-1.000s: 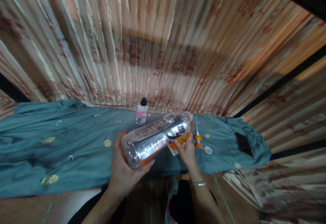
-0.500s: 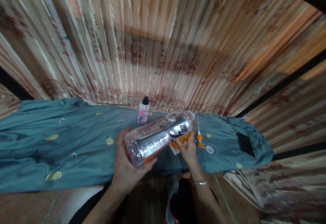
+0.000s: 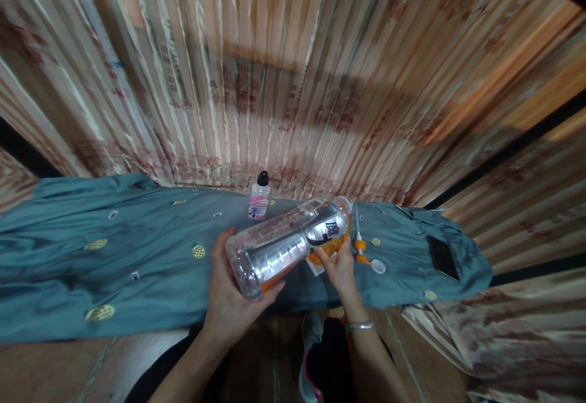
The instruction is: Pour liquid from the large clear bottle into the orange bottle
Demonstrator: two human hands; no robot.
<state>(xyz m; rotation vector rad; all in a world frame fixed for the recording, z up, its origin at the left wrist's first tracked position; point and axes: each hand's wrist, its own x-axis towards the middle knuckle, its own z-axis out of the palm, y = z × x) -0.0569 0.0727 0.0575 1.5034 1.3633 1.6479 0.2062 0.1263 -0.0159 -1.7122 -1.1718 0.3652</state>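
Note:
A large clear bottle with a silver label (image 3: 286,244) is tilted over the cloth, its neck up and to the right. Its base rests in my left hand (image 3: 233,296), fingers and thumb wrapped round it. My right hand (image 3: 339,268) grips an orange container (image 3: 332,245), largely hidden behind the clear bottle near its neck. To the right on the cloth lies an orange and white pump (image 3: 359,245) with a long tube. Beside it is a small white round cap (image 3: 378,266). Behind the bottle stands a small pink-labelled bottle (image 3: 259,200) with a black top.
Blue-green cloth (image 3: 160,250) covers the long surface. A dark phone (image 3: 442,257) lies at its right end. Pleated curtains (image 3: 274,85) hang behind and at the sides, with black bars (image 3: 508,149). Tiled floor (image 3: 251,360) shows below.
The view has shifted very slightly. Both hands keep their holds, and the large bottle's tilt looks nearly the same.

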